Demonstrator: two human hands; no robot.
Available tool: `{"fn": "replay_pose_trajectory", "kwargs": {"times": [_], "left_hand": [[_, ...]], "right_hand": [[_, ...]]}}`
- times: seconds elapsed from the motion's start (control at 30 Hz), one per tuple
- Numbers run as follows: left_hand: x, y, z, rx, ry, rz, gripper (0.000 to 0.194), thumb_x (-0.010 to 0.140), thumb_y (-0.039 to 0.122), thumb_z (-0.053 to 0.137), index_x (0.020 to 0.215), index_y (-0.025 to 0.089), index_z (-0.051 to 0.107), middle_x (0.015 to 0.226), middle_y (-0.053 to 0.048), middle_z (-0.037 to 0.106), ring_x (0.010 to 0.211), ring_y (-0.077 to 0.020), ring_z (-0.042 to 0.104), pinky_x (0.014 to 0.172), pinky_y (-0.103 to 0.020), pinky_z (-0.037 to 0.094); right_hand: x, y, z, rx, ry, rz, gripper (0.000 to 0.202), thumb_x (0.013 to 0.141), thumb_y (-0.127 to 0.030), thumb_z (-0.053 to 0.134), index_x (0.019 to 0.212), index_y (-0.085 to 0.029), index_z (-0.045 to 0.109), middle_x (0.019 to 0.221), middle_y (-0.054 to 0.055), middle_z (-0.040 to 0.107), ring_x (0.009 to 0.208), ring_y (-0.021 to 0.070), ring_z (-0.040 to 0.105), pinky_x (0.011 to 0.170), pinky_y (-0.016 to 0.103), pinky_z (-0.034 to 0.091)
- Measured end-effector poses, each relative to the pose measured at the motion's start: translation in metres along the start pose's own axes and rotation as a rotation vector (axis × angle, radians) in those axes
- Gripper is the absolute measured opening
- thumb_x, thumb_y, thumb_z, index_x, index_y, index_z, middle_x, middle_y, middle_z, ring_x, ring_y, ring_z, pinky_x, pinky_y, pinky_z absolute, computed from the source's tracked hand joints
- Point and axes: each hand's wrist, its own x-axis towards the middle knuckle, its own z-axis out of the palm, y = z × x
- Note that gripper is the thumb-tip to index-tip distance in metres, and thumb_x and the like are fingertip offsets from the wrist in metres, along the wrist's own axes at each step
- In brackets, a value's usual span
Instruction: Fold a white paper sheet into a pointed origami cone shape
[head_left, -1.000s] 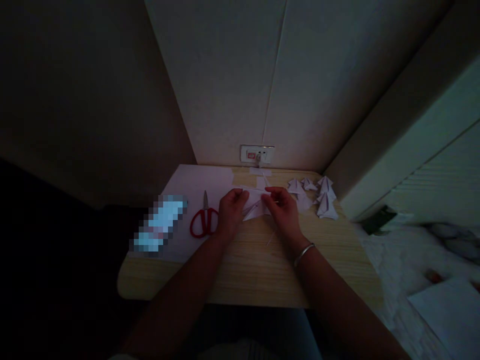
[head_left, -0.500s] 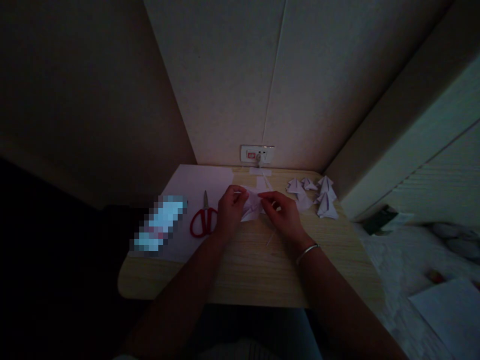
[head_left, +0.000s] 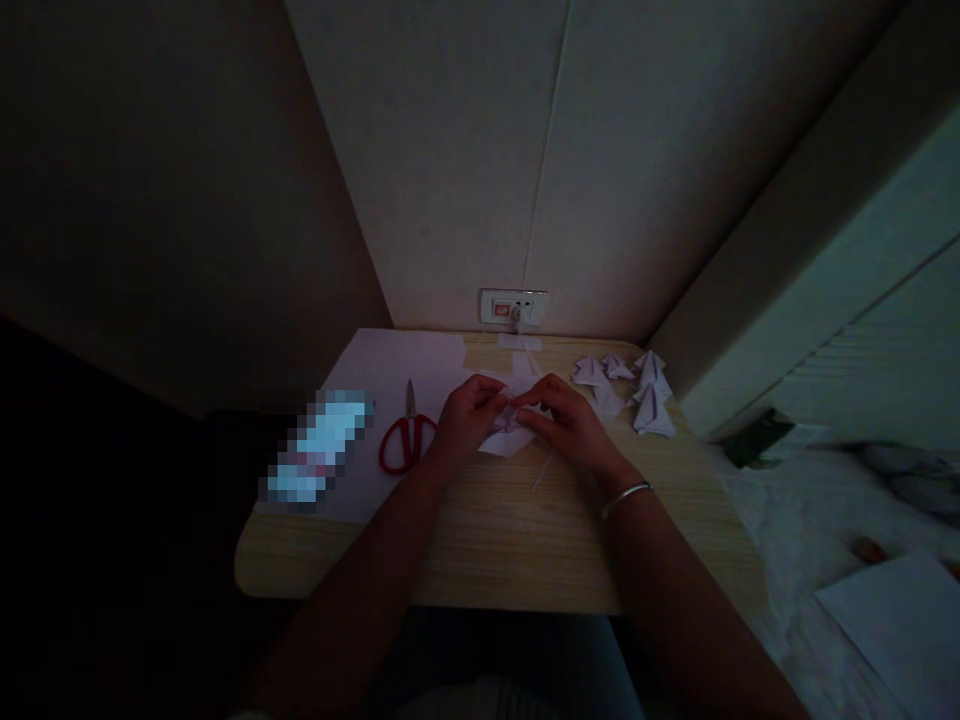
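Note:
A partly folded piece of white paper (head_left: 504, 440) is pinched between my two hands, low over the wooden table (head_left: 510, 560). My left hand (head_left: 471, 420) grips its left side with thumb and forefinger. From the right, my right hand (head_left: 566, 420) closes its thumb and fingertips on the paper's upper middle, close to the left fingertips. The fingers partly cover the folds. Just left of my left hand, red-handled scissors (head_left: 407, 440) lie on a large white sheet (head_left: 405, 350), blades pointing to the wall.
Several folded paper shapes (head_left: 652, 410) stand at the table's right back. A phone with a blurred-out screen (head_left: 319, 445) lies at left. Paper strips (head_left: 541, 472) and scraps lie near my hands. A plug sits in the wall socket (head_left: 514, 307) behind the table.
My fingertips have come closer together over the paper, the right hand's grip moving onto its middle. The paper's lower edge now hangs slightly nearer to me. The other things lie as before.

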Motion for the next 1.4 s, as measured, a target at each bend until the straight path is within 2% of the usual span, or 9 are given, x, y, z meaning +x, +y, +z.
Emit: {"fn": "replay_pose_trajectory", "kwargs": {"times": [0.13,0.3,0.53,0.8,0.97,1.17,1.4], "left_hand": [[-0.001,0.004,0.002,-0.026,0.018,-0.018,0.018,0.062,0.027,0.071,0.073,0.015,0.065,0.067,0.000,0.065,0.060,-0.0110,0.056,0.060,-0.023,0.043],[-0.004,0.003,0.005,-0.032,0.024,-0.030,0.024,0.064,0.026,0.068,0.087,0.017,0.067,0.066,0.002,0.064,0.058,-0.0099,0.055,0.056,-0.022,0.041],[-0.004,0.002,0.006,-0.008,0.050,0.037,0.024,0.067,0.028,0.069,0.087,0.017,0.063,0.067,0.002,0.063,0.060,-0.0099,0.056,0.057,-0.021,0.041],[-0.005,0.000,0.008,0.006,0.087,0.069,0.023,0.067,0.027,0.068,0.086,0.017,0.062,0.067,0.002,0.062,0.060,-0.0095,0.055,0.058,-0.021,0.041],[-0.005,-0.001,0.008,0.018,0.088,0.101,0.019,0.068,0.026,0.067,0.084,0.017,0.061,0.068,0.002,0.061,0.061,-0.0095,0.055,0.060,-0.021,0.042],[-0.006,0.003,0.009,0.009,0.078,0.083,0.019,0.067,0.024,0.067,0.083,0.017,0.061,0.070,0.001,0.062,0.063,-0.0103,0.056,0.060,-0.022,0.043],[-0.006,0.001,0.008,-0.015,0.028,0.035,0.027,0.068,0.025,0.067,0.093,0.016,0.064,0.069,0.001,0.062,0.060,-0.0089,0.055,0.057,-0.020,0.041]], "right_hand": [[0.001,-0.005,0.004,0.057,0.026,0.076,0.020,0.082,-0.039,0.060,0.077,-0.020,0.064,0.076,0.001,0.053,0.067,0.0126,0.049,0.060,0.026,0.040],[0.001,-0.005,0.015,0.253,0.128,0.306,0.024,0.080,-0.040,0.058,0.069,-0.020,0.053,0.061,-0.003,0.049,0.054,0.0111,0.043,0.049,0.023,0.033],[0.001,-0.003,0.027,0.333,0.277,0.388,0.024,0.077,-0.039,0.059,0.065,-0.020,0.052,0.057,-0.004,0.046,0.052,0.0108,0.040,0.048,0.023,0.033],[0.001,-0.003,0.033,0.334,0.376,0.403,0.017,0.075,-0.035,0.060,0.070,-0.021,0.052,0.061,-0.004,0.051,0.055,0.0116,0.045,0.052,0.024,0.037],[0.000,-0.001,0.034,0.341,0.380,0.398,0.018,0.076,-0.036,0.060,0.072,-0.021,0.052,0.064,-0.003,0.053,0.057,0.0121,0.048,0.053,0.024,0.039],[0.000,-0.001,0.034,0.318,0.383,0.378,0.018,0.078,-0.037,0.059,0.074,-0.021,0.053,0.066,-0.002,0.055,0.059,0.0127,0.050,0.054,0.024,0.040],[-0.001,-0.002,0.035,0.296,0.412,0.351,0.017,0.079,-0.037,0.059,0.076,-0.021,0.055,0.069,-0.001,0.059,0.063,0.0137,0.054,0.059,0.025,0.042]]}}
